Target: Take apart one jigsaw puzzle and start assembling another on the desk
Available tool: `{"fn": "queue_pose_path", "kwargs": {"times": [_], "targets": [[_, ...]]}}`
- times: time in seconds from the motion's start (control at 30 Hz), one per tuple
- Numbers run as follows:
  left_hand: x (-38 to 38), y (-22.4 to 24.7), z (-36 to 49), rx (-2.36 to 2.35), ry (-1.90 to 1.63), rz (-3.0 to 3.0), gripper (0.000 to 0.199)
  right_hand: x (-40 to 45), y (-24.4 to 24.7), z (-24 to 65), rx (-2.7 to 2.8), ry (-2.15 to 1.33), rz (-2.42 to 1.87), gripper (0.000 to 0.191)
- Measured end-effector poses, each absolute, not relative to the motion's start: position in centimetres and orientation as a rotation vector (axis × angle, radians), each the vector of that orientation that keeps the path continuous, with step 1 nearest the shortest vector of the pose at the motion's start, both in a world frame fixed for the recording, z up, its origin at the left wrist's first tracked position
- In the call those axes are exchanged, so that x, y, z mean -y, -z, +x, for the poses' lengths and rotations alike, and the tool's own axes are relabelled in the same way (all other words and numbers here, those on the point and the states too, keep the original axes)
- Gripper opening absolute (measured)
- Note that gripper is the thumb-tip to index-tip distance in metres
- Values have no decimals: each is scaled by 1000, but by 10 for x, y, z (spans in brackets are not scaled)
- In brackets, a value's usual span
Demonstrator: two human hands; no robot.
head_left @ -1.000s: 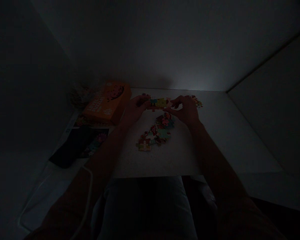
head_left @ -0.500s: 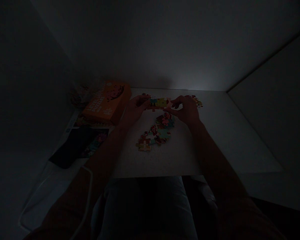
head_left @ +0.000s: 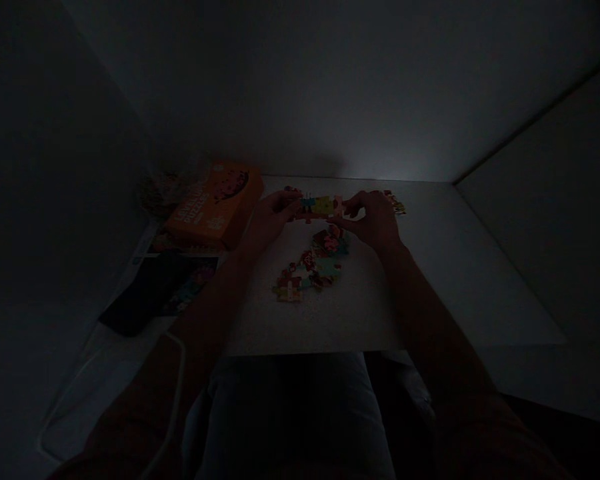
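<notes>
Between my two hands is a joined strip of jigsaw puzzle pieces (head_left: 322,205), coloured green, teal and pink, near the back of the white table. My left hand (head_left: 274,212) grips its left end with thumb and fingers pinched. At the right end, my right hand (head_left: 373,218) pinches the strip in the same way. Closer to me lies a loose heap of puzzle pieces (head_left: 325,268), some overlapping. More puzzle pieces (head_left: 396,202) lie just beyond my right hand, partly hidden by it. The light is very dim.
On the left stands an orange puzzle box (head_left: 215,203) with a clear plastic bag (head_left: 163,190) behind it. A dark flat object (head_left: 143,293) rests on a printed sheet (head_left: 200,283) nearer me. A white cable (head_left: 180,373) crosses by my left forearm. Walls close in the table (head_left: 460,267).
Almost nothing differs. Both hands stay at the ends of the strip, with only a very slight shift of the right fingers.
</notes>
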State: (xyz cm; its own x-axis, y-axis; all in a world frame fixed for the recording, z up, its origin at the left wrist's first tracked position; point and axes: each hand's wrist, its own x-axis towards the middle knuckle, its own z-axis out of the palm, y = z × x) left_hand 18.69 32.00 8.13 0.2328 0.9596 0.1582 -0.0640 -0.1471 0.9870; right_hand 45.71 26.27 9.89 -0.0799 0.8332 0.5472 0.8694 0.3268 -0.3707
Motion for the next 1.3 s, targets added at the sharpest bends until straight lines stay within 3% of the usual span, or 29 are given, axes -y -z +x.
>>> {"fn": "queue_pose_path", "kwargs": {"times": [1.3], "targets": [[-323,-75,184,-984,-1163,1507,27,-259,-102,455,1892,39,-1479,48]]}}
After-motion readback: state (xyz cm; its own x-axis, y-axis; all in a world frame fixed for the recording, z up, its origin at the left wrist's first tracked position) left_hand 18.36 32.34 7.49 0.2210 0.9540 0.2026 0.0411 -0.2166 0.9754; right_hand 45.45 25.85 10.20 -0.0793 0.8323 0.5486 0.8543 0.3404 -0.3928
